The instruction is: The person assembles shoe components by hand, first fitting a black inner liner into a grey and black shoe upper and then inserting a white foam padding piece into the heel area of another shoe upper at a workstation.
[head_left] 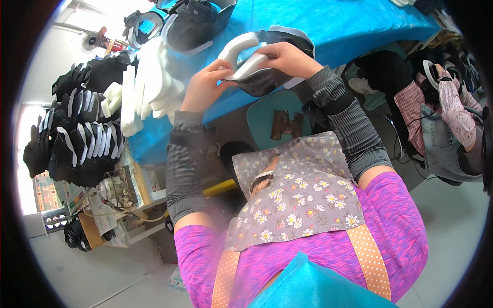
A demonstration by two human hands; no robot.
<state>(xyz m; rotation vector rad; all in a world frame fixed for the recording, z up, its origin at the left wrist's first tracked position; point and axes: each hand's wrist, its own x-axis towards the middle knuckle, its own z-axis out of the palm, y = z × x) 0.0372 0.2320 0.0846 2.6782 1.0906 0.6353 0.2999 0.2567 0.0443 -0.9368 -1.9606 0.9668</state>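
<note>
Both my hands hold up a curved black piece [262,82] that has a thick white foam pad [240,45] bent in an open loop along it. My left hand [205,84] pinches the pad and the black rim at the left end, fingers closed. From the right, my right hand [288,59] grips the foam strip and the inner side of the black piece, its fingertips partly hidden in the fold. Close to my left hand, a stack of white foam pads [156,77] lies on the table's blue cover [277,15].
More black pieces [192,28] sit at the table's far edge. Many black pieces with white edges [84,138] hang or stack at the left. A teal stool [257,120] stands under the table. On the right, another person [454,118] in a pink sleeve handles a similar piece.
</note>
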